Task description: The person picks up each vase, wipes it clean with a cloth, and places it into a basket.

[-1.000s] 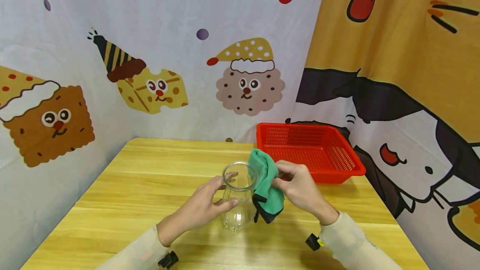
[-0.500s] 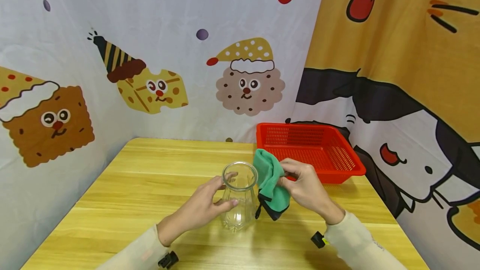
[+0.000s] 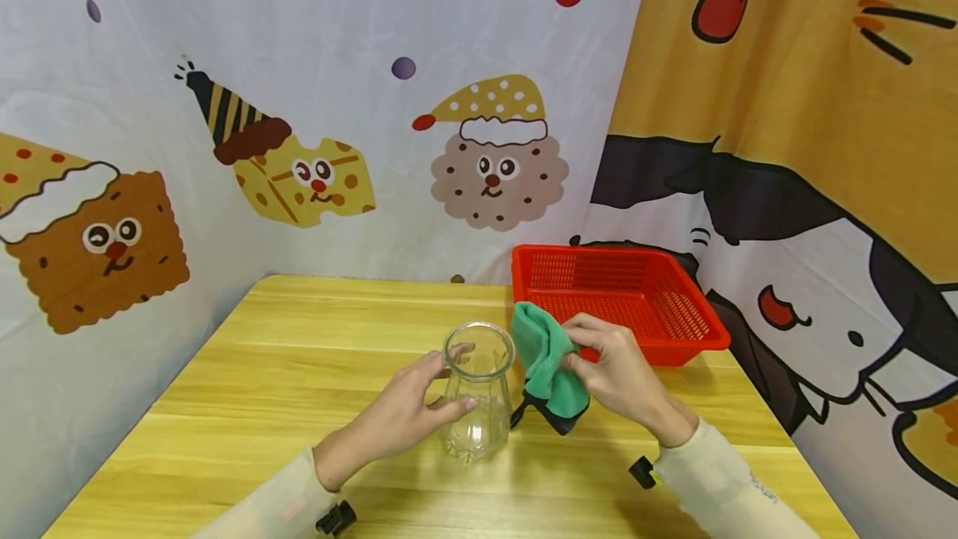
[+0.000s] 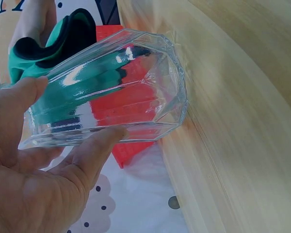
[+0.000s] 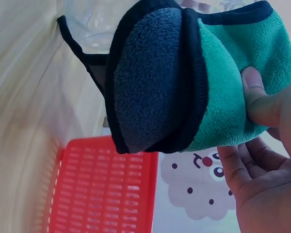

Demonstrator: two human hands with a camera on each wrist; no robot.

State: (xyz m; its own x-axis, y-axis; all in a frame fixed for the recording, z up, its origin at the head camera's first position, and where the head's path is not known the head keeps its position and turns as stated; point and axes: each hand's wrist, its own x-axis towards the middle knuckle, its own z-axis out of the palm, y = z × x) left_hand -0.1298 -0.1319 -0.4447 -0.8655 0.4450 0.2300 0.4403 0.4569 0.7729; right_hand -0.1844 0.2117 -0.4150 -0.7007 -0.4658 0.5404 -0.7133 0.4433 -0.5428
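Observation:
A clear glass jar (image 3: 479, 414) with a round rim and faceted sides stands upright on the wooden table. My left hand (image 3: 407, 406) holds it from the left, thumb at the near side and fingers behind. In the left wrist view, thumb and fingers press the glass (image 4: 150, 107) from both sides. To the right of the jar, my right hand (image 3: 617, 373) pinches a folded green cleaning cloth (image 3: 550, 364) with black edging. The right wrist view shows the cloth's dark grey reverse (image 5: 148, 80) and a black loop hanging from one corner, close to the jar.
Behind the right hand, a red perforated plastic basket (image 3: 699, 343) sits at the table's back right. Wooden tabletop (image 3: 299, 339) extends left of the jar. A cartoon-printed curtain (image 3: 337, 40) encloses the back and sides.
My right hand has drawn the green cloth to the right, away from the jar's rim, uncovering more of the glass. The left hand and jar have stayed in place.

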